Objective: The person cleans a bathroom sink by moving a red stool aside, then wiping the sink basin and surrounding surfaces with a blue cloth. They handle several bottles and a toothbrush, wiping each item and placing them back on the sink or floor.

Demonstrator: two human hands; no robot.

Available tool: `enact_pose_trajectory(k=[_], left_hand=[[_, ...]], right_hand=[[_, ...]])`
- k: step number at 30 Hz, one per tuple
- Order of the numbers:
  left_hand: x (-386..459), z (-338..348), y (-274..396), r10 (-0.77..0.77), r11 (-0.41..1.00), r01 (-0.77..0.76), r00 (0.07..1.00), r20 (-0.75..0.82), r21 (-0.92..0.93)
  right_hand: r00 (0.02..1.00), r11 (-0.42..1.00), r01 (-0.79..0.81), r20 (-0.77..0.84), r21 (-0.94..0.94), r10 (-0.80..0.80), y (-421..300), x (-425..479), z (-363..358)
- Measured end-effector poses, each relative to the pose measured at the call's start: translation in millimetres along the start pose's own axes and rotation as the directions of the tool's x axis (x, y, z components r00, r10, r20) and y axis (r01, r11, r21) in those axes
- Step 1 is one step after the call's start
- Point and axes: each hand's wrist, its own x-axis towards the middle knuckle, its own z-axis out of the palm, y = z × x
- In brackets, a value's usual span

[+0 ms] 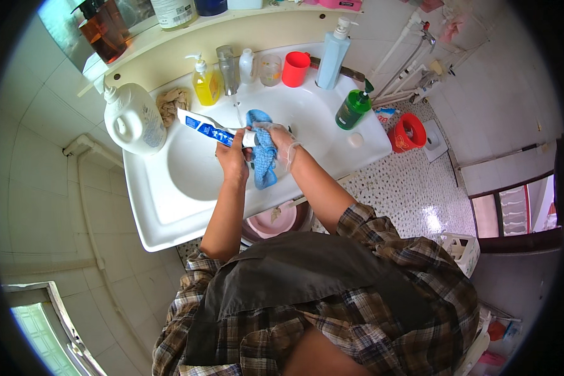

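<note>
My left hand (232, 160) is closed around a blue-and-white tube (209, 129) that looks like toothpaste, its white cap end pointing right. My right hand (282, 138), in a thin clear plastic glove, grips a light blue textured cloth (264, 162). The tube's cap end meets the cloth, or lies just in front of it; I cannot tell which. Both hands are over the basin of a white washbasin (145, 214). A thin stream of water falls from the metal faucet (227, 70) behind them.
Along the back rim stand a yellow soap bottle (206, 87), a glass (270, 73), a red mug (295, 70) and a pale blue pump bottle (332, 61). A white jug (138, 117) and a crumpled brown cloth (171, 104) sit left, a green pump bottle (352, 112) right.
</note>
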Motion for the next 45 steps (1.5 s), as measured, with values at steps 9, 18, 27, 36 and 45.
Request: enact_pose_trajectory(k=[9,18,27,36,45], left_hand=[[27,-1,-5,-0.141,0.989,0.147,0.945,-0.295,-0.003],[81,2,-45,-0.298,0.95,0.241,0.888,-0.349,-0.198],[109,-8,-31,-0.563,0.786,0.576,0.817,0.127,-0.224],[144,-4,-43,-0.556,0.739,0.566,0.818,0.143,-0.364],[120,-11,-56,-0.561,0.753,0.599,0.801,0.211,-0.272]], right_hand=[[0.676,0.505,0.71,0.274,-0.491,-0.684,15,-5,-3],[0.665,0.671,0.499,-0.254,-0.549,-0.703,14,15,-18],[0.519,0.578,0.151,-0.434,-0.802,-0.737,-44,49,-120],[0.764,-0.006,0.102,0.082,-0.995,-0.64,-40,2,-50],[0.719,0.078,0.394,0.254,-0.916,-0.647,-18,-13,15]])
